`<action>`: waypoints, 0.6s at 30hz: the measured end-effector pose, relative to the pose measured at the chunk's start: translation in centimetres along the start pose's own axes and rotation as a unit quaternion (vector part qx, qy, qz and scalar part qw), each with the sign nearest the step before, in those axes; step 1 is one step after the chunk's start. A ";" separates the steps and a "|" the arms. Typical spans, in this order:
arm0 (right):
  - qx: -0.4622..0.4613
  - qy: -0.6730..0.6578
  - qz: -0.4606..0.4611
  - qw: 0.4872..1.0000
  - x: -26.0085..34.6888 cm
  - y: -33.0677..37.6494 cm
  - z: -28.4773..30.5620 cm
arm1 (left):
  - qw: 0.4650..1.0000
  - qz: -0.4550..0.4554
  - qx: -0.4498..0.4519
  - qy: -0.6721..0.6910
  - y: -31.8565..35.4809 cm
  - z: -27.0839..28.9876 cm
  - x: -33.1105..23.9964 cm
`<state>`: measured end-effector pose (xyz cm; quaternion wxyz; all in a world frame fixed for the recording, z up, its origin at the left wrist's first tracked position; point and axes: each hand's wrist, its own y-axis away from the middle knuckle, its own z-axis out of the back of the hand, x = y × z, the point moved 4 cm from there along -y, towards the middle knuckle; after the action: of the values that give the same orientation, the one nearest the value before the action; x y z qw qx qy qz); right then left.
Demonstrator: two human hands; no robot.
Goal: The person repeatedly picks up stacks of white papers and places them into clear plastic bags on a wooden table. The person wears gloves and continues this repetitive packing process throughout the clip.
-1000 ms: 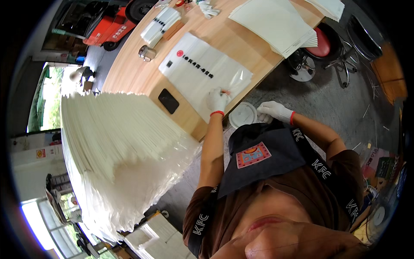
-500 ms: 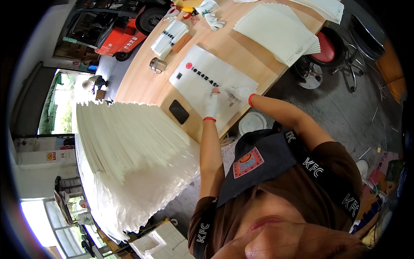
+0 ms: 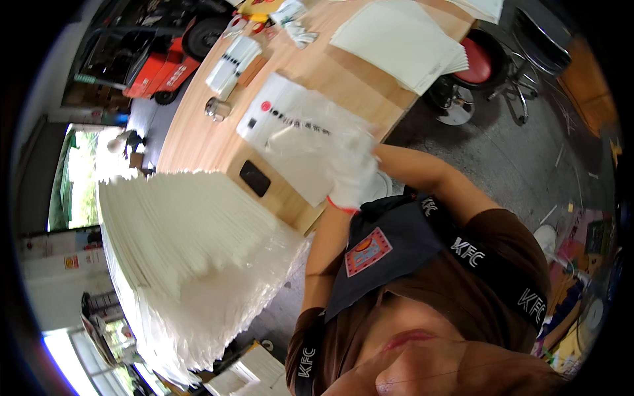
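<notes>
A white plastic bag (image 3: 281,115) with a red dot and a row of black characters lies on the wooden table, its near part lifted and blurred. My left hand (image 3: 349,181), in a white glove with a red cuff, is closed on the raised plastic close to my body. Partly behind it is my gloved right hand (image 3: 365,142), its fingers smeared by motion at the bag's right side. Below the bag, a pale flat sheet (image 3: 304,178) shows. A black phone (image 3: 255,178) lies beside it.
A tall stack of white sheets (image 3: 191,231) in clear wrap stands left. Along the table are a metal cup (image 3: 216,109), folded printed bags (image 3: 232,65), gloves (image 3: 300,33) and a paper stack (image 3: 399,43). A red stool (image 3: 481,63) is right; a forklift (image 3: 162,69) stands beyond, near another person (image 3: 125,142).
My left hand has moved right and toward my body, close to my right hand. The plastic, flat before, has risen and crumpled, and more of the pale sheet shows.
</notes>
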<state>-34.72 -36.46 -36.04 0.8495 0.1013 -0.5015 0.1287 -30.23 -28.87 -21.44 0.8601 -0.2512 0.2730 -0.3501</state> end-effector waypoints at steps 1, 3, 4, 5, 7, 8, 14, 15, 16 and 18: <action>-0.014 0.071 0.028 0.997 -0.5 0.9 0.3 | 0.997 0.019 0.066 0.038 0.5 -0.6 -1.4; -0.002 0.163 0.083 0.983 0.0 2.4 -0.3 | 0.975 0.080 0.187 0.093 1.9 -1.0 -3.4; 0.007 0.183 0.103 0.978 0.7 2.7 -0.5 | 0.972 0.105 0.195 0.081 2.4 -1.4 -3.3; 0.011 0.193 0.117 0.974 0.9 2.7 0.0 | 0.969 0.124 0.203 0.070 3.2 -2.2 -2.9; 0.048 0.198 0.156 0.967 1.5 2.3 0.4 | 0.964 0.181 0.181 0.075 4.7 -3.1 0.4; 0.036 0.197 0.143 0.969 0.1 2.5 3.2 | 0.963 0.172 0.175 0.113 3.6 -4.7 2.5; -0.251 0.499 0.146 0.816 -7.1 5.0 16.7 | 0.878 0.396 0.032 0.267 10.1 -7.6 13.5; -0.271 0.535 0.136 0.789 -9.2 4.9 18.4 | 0.868 0.406 0.072 0.276 9.5 -8.0 12.9; -0.185 0.509 0.090 0.836 -11.1 4.6 19.7 | 0.859 0.413 0.108 0.283 7.8 -8.6 12.3; -0.139 0.502 0.168 0.837 -12.8 3.9 20.9 | 0.843 0.406 0.132 0.328 5.2 -9.9 12.2</action>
<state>-59.20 -40.56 -37.10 0.9551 -0.1821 -0.0280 0.2321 -26.82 -37.02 -35.43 0.8104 0.1275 0.5682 -0.0641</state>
